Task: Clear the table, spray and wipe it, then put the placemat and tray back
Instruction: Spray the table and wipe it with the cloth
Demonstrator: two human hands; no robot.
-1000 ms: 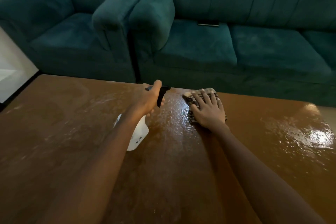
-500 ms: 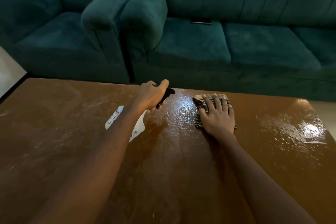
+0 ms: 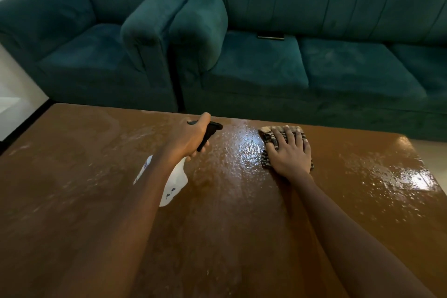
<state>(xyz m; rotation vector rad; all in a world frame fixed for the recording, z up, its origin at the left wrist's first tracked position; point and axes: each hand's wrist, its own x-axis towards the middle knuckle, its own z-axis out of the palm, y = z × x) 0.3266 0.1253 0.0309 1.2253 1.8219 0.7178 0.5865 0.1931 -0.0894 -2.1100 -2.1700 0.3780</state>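
The brown wooden table fills the lower view, wet and glossy with spray droplets across its middle and right. My left hand grips the black trigger head of a white spray bottle, held above the table with the nozzle aimed toward the far edge. My right hand lies flat, fingers spread, pressing a folded checked cloth onto the wet surface near the far edge. No placemat or tray is in view.
A teal armchair and a teal sofa stand close behind the table's far edge. A thin dark flat object lies on the sofa seat. Pale floor shows at the left.
My right hand has slid the cloth to the right along the far edge. My left hand holds the spray bottle in nearly the same spot.
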